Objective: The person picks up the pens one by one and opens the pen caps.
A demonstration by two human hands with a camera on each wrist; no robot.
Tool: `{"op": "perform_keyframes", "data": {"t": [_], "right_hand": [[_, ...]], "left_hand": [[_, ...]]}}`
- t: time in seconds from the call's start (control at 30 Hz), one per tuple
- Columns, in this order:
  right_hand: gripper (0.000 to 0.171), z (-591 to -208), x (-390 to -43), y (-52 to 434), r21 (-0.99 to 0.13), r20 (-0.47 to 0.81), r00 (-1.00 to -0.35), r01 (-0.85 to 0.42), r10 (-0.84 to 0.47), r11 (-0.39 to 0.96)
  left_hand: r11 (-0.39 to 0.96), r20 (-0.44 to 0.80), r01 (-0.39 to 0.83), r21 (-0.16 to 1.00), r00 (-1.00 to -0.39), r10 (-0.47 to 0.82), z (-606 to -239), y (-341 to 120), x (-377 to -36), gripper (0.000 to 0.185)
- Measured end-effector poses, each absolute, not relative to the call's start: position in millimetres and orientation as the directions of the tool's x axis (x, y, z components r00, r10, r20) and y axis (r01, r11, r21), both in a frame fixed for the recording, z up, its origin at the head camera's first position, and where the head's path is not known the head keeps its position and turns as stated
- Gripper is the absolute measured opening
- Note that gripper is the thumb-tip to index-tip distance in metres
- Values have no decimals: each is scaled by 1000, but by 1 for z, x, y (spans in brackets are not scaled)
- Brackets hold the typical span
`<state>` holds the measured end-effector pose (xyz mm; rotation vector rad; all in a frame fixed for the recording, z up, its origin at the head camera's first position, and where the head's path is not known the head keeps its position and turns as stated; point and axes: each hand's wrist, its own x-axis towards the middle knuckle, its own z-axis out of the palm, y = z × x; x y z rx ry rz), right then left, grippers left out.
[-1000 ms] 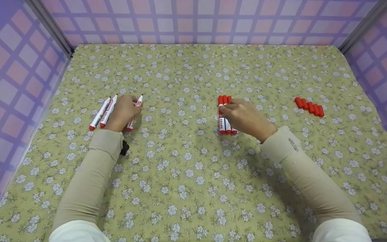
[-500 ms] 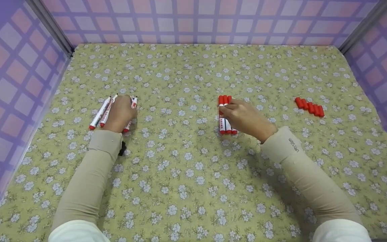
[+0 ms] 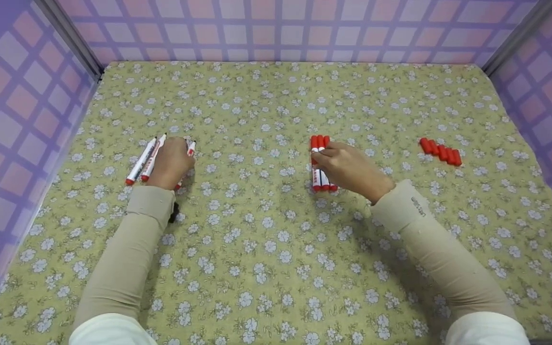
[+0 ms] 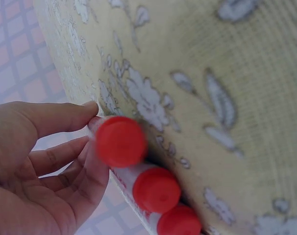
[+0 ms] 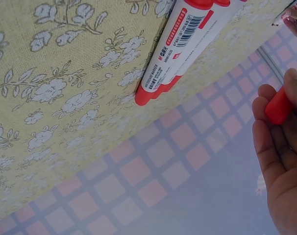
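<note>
My left hand pinches an uncapped white whiteboard marker between thumb and fingers, low over the cloth. Its red end faces the left wrist camera, beside two more red ends. Those belong to two uncapped markers lying slanted to the hand's left, with dark tips pointing away. My right hand pinches a loose red marker cap. Beneath and beside that hand, three capped red whiteboard markers lie side by side in a row, partly covered by the fingers in the head view.
Several red caps lie in a slanted row to the right of my right hand. A yellow-green flowered cloth covers the table. Checked purple and pink panels stand along the back and both sides.
My left hand has brought its marker leftward, closer to the two uncapped ones, and then stayed almost still. The right hand has kept its place with the cap.
</note>
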<state>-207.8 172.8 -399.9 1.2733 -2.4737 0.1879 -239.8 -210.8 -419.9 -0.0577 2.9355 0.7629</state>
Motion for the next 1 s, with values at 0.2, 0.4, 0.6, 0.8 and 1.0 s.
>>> {"op": "perform_keyframes", "data": {"t": [0.2,0.4,0.6,0.8,1.0], "right_hand": [[14,-399,-208,173,12,369,-537,-814,-759,581],[14,-399,-207,173,24,370,-534,-813,-760,582],[17,-400,-208,174,18,378,-531,-815,-759,579],[20,-400,-208,176,0,375,-541,-812,-752,584],[16,-398,-209,178,-19,370,-563,-800,-739,599]], "left_hand": [[865,-128,-65,497,-992,-1,-420,-211,-240,24],[868,-127,-66,492,-992,-4,-421,-212,-241,20],[865,-122,-53,498,-992,9,-421,-211,-240,16],[879,-88,-31,476,-996,13,-421,-210,-239,7],[912,-17,-6,411,-1000,1,-420,-206,-237,27]]}}
